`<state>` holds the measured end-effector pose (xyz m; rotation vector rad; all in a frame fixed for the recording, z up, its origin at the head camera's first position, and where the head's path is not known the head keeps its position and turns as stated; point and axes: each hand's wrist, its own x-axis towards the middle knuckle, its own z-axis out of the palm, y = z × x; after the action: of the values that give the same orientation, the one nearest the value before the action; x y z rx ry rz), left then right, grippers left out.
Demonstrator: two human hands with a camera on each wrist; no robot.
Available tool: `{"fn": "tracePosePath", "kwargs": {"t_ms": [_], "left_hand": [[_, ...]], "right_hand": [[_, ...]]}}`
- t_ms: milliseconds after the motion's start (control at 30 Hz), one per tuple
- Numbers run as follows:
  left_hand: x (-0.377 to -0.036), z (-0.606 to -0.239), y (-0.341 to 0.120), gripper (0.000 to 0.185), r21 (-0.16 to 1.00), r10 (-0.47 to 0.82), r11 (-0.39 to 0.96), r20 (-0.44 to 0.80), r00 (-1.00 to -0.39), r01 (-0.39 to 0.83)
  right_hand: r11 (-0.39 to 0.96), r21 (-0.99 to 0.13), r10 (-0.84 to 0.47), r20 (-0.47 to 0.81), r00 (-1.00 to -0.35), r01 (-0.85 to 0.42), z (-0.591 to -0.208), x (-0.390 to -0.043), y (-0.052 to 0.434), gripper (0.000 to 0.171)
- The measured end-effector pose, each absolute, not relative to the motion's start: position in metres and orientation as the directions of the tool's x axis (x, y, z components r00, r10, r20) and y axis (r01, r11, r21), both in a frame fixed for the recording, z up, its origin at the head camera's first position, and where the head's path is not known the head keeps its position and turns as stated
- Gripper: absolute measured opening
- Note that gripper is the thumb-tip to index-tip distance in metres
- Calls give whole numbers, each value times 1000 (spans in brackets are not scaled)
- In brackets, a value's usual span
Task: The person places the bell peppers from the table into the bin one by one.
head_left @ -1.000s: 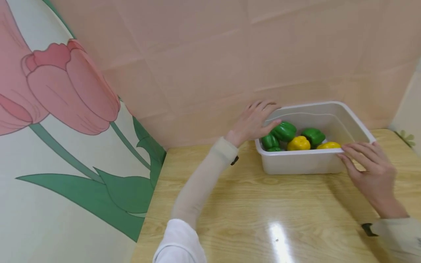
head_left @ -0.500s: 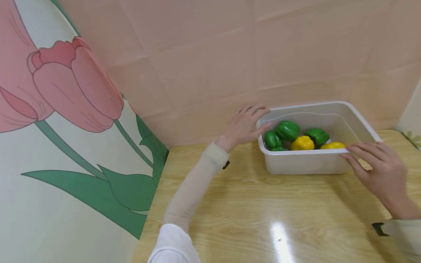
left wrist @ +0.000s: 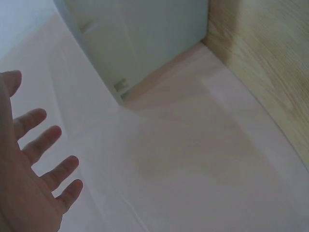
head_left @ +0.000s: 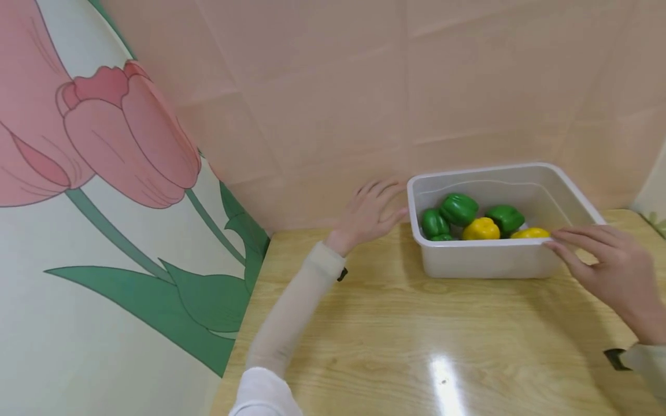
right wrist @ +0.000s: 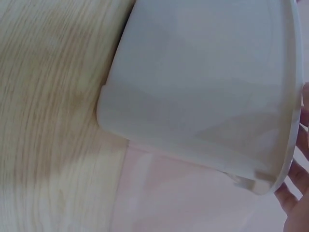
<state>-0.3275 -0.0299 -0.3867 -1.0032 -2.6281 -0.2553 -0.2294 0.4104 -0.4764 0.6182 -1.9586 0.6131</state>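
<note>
A light grey plastic bin (head_left: 489, 260) sits on the table against the back wall. Inside lie several green bell peppers (head_left: 459, 209) and two yellow ones, the rounder yellow bell pepper (head_left: 481, 229) near the middle. My right hand (head_left: 614, 260) grips the front right part of the rim; in the right wrist view its fingers (right wrist: 298, 176) show at the rim's corner. Just left of the bin hovers my left hand (head_left: 366, 214), fingers spread and holding nothing. The left wrist view shows that hand (left wrist: 29, 174) apart from the bin's side wall (left wrist: 145, 38).
The wood-grain table (head_left: 395, 335) runs toward me, with a bright light reflection on it. A pink sheet (head_left: 312, 104) covers the wall behind the bin. On the left stands a wall panel (head_left: 130, 323) with painted tulips.
My left hand has drawn off the bin's left rim and moved left. The right hand stays on the rim. The whole scene shifts slightly right in the head view.
</note>
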Motion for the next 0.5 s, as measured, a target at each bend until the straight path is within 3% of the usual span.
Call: {"fn": "tracePosePath", "kwargs": {"t_ms": [167,333,500], "left_hand": [[-321,-391,-42,63,76,588,754,364,-722,653],[-313,-394,-58,64,106,564,757,393,-726,645],[-308,-403,-76,67,85,550,774,399,-733,627]], "right_hand": [[777,-140,-206,865,-458,-613,-472,-227,413,64],[776,-188,-191,839,-509,-602,-469,-230,413,64],[790,-250,-214,743,-634,-560,-462,-228,415,54]]}}
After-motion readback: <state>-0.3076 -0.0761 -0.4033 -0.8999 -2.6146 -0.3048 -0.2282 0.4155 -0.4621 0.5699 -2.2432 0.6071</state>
